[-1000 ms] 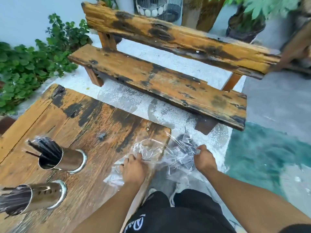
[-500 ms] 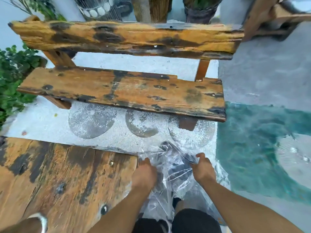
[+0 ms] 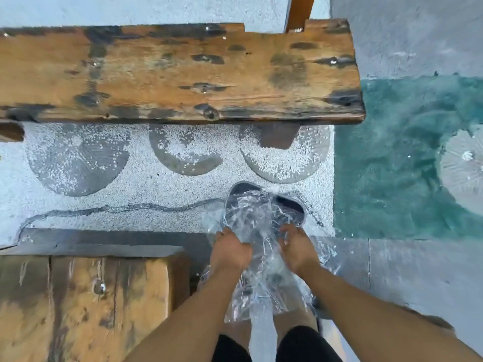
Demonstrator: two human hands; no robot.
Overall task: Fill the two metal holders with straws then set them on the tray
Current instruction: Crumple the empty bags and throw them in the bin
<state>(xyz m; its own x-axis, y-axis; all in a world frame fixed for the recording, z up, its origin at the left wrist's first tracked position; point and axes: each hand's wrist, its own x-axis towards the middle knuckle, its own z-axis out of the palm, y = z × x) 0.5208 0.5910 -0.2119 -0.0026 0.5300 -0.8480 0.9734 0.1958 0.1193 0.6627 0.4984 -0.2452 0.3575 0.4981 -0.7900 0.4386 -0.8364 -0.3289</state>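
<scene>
At the far left, in the lower corner, the worn wooden tabletop (image 3: 86,304) juts in, orange-brown with dark stains, its thick end face turned toward the gravel. No metal holder, straw or tray appears anywhere in this view, so I cannot tell where they stand. Beyond the tabletop lies pale gravel ground (image 3: 146,194) with three round grey stepping stones (image 3: 78,163) sunk into it in a row, and a dark wavy line running across the grit. Above that, a long weathered bench plank (image 3: 177,71) spans most of the width, blotched black in places.

Moving right, past the edge of the tabletop, the person's left hand (image 3: 230,250) is curled closed on the near left side of a crumpled clear plastic bag (image 3: 261,218). The bag hangs low between the two forearms, in front of the knees in black shorts (image 3: 300,346), and through its creases a dark shoe (image 3: 245,190) shows on the gravel below. Just beside it, the right hand (image 3: 298,250) grips the bag's other side, fingers bent into the film. The two hands are near each other but not touching, with the wrinkled plastic bunched between them.

Further right, the ground turns to a teal painted patch (image 3: 400,158), then grey concrete, with another pale round stone at the edge.
</scene>
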